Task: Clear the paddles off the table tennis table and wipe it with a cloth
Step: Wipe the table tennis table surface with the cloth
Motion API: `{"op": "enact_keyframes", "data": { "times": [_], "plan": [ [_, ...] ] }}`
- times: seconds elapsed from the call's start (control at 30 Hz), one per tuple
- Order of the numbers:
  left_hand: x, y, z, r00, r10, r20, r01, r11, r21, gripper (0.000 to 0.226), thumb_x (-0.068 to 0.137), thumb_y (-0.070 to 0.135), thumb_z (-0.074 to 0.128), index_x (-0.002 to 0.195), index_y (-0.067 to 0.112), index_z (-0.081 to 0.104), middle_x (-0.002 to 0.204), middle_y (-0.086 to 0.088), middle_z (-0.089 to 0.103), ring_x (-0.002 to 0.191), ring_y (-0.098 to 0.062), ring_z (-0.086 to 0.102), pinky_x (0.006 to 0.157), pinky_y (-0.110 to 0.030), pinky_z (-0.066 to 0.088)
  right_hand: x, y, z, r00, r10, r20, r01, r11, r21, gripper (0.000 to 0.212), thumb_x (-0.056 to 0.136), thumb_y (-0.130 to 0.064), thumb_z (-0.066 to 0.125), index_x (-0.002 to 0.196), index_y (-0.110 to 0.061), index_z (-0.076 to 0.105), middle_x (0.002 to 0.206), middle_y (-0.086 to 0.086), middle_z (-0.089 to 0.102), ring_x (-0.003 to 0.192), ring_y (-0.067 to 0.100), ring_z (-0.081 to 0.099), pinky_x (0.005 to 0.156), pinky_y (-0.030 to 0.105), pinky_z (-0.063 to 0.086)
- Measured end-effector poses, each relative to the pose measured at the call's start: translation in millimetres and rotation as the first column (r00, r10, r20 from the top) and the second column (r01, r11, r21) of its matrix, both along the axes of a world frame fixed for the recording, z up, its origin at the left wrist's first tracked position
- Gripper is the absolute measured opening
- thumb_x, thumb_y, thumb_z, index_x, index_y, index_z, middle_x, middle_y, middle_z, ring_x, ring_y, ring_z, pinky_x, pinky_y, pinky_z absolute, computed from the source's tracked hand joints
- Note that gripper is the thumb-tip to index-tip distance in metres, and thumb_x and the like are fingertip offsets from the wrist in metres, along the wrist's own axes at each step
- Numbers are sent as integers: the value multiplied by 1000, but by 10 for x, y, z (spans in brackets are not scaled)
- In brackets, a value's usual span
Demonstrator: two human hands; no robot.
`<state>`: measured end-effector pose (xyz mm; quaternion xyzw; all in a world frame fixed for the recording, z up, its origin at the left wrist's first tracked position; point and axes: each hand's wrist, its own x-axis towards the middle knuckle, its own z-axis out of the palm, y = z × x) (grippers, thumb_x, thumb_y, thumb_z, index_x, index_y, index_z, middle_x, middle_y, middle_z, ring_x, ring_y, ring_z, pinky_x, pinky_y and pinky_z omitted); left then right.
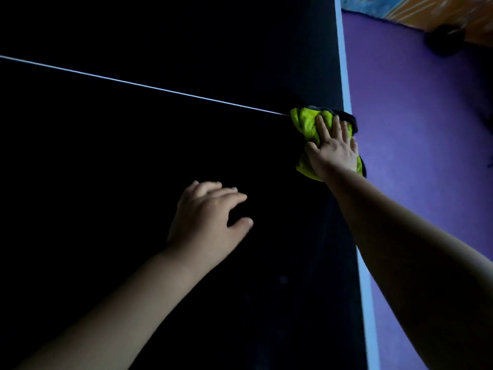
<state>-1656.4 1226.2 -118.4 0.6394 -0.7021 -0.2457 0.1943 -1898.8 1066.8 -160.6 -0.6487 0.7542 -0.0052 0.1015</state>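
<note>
Purple flooring (413,129) runs along the right of the view, beside a very dark table tennis table (133,156) that fills most of the frame. A thin white line (149,86) crosses the playing surface at a slant and meets the pale edge stripe (344,62) on the table's right side. A yellow-green cloth (304,124) lies bunched right at that junction, at the very edge of the table, with a darker fold showing along its far side.

The right hand (333,150) presses down on the cloth with straight, spread fingers, palm flat on top of it rather than curled round it. The left hand (205,222) is stretched out over the dark surface nearer the viewer, well apart from the cloth, fingers loosely extended and holding nothing; whether it touches the table cannot be told.

At the top right corner an orange and blue patterned surface (426,9) borders the floor – too blurred to read any marking – and a dark object (444,40) sits on the purple just below it.
</note>
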Motion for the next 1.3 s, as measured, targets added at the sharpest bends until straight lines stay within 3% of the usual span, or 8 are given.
{"op": "enact_keyframes", "data": {
  "times": [0.13,0.27,0.5,0.77,0.9,1.07,1.3],
  "plan": [
    [867,-162,-144,992,58,116,-52,997,-54,44,73,40,55,110,21,70,119,3,66,124,-23,47,108,-43,25,609,-21,25,985,-171,-18,171,985,32,70,95,-53,40,155,-38,7,164,7,-5,151,25,-6,118,51,3],
    [1877,-139,-227,963,98,252,-96,995,-22,44,80,37,64,121,22,63,131,2,58,134,-22,36,112,-45,18,1579,-190,35,983,-181,-12,181,983,24,70,95,-64,31,155,-39,6,164,11,-7,150,30,-6,116,55,3],
    [3140,52,-228,927,197,320,-201,979,-22,60,78,40,67,133,23,52,145,1,44,141,-23,22,113,-48,13,3516,-433,-16,1000,20,23,-20,1000,5,67,96,-63,24,155,-36,8,163,14,-5,150,33,-7,116,57,1],
    [3644,407,-199,880,276,387,-321,945,56,72,76,48,66,140,23,42,150,1,35,142,-20,12,112,-49,11,5032,-30,-36,924,382,22,-382,924,-13,67,95,-54,33,155,-36,10,163,16,-4,150,34,-6,116,58,1],
    [3479,511,-146,825,323,464,-406,910,88,83,71,55,69,140,18,41,149,-3,36,142,-22,11,111,-51,11,5060,371,-18,817,575,47,-575,818,-22,69,93,-52,39,155,-38,12,164,13,-3,150,32,-6,118,55,1],
    [2959,560,-87,810,300,504,-391,917,82,90,66,55,73,140,16,41,150,-5,35,143,-23,12,111,-50,9,4592,717,-12,730,679,75,-679,734,-31,71,94,-51,40,155,-36,9,164,7,-3,151,26,-7,119,49,-1],
    [1992,485,29,844,168,509,-308,929,204,93,73,60,64,148,24,22,158,0,13,144,-19,2,113,-45,6,3298,693,11,814,573,98,-570,820,-55,69,93,-49,42,155,-38,13,165,1,1,151,20,-4,120,46,0]
  ]
}}
